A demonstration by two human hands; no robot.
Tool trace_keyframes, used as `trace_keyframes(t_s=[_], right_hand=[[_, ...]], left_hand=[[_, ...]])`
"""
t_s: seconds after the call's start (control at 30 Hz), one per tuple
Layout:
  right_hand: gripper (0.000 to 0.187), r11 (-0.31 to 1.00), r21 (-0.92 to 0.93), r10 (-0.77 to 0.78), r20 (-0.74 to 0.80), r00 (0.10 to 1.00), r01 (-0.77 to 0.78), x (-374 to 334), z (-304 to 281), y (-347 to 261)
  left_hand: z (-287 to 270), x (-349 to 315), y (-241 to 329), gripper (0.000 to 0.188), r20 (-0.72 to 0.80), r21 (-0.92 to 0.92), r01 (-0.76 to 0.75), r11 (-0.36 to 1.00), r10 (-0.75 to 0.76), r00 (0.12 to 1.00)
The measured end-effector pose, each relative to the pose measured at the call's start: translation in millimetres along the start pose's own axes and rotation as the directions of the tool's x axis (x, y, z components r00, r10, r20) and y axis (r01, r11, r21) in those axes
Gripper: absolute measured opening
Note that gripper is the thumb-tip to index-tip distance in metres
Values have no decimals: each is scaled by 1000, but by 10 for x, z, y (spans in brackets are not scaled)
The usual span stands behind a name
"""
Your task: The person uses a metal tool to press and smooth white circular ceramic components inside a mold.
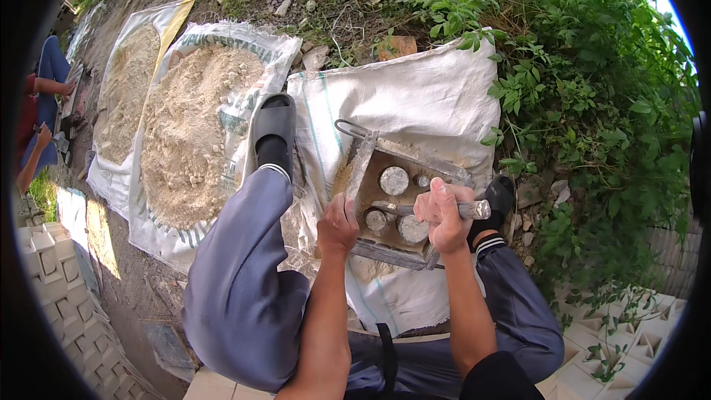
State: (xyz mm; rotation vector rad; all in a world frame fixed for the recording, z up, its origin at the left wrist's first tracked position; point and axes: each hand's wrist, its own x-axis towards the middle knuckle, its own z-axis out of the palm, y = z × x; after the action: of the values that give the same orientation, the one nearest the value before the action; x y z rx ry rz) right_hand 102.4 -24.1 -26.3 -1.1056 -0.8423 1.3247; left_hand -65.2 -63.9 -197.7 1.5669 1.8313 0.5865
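A grey, dusty rectangular box frame [361, 170] lies in front of me between my feet. It has a wire loop handle at its far left corner and is packed with brown sand. Several pale round pieces, among them a large disc [394, 180], sit in the sand. My left hand [338, 227] is closed against the frame's left side, its fingers at the edge. My right hand [446, 215] is wrapped round a sand-coated rod [474, 210] held across the frame, thumb up. The rod's left end reaches over the sand; my hand hides its middle.
White woven sacking [415, 96] lies under the frame. To the left, a sand heap [189, 130] and another sand pile [126, 96] rest on sacks. Leafy plants [585, 104] crowd the right. Another person's hand [65, 89] shows at far left, by stacked pale blocks [67, 281].
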Motion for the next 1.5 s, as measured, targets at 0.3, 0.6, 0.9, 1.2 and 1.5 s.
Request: trace_keyframes(t_s=[0.3, 0.6, 0.9, 1.2, 1.5], right_hand=[[48, 958, -283, 73, 46, 996, -57, -9, 72, 34], [47, 890, -426, -108, 154, 982, 164, -193, 205, 108], [48, 921, -326, -203, 62, 977, 212, -80, 160, 212], [33, 777, -503, -326, 192, 926, 378, -186, 110, 237], [29, 714, -499, -353, 349, 868, 491, -199, 220, 108]], left_hand=[[-40, -1, 72, 30, 18, 12, 16, 1000, -16, 1000], [-40, -14, 89, 32, -5, 24, 11, 1000, -11, 1000], [-25, -8, 37, 31, -2, 7, 1, 1000, -1, 1000], [-69, -4, 102, 29, 23, -22, 8, 1000, -8, 1000], [-96, -4, 87, 28, 22, -5, -3, 1000, 3, 1000]])
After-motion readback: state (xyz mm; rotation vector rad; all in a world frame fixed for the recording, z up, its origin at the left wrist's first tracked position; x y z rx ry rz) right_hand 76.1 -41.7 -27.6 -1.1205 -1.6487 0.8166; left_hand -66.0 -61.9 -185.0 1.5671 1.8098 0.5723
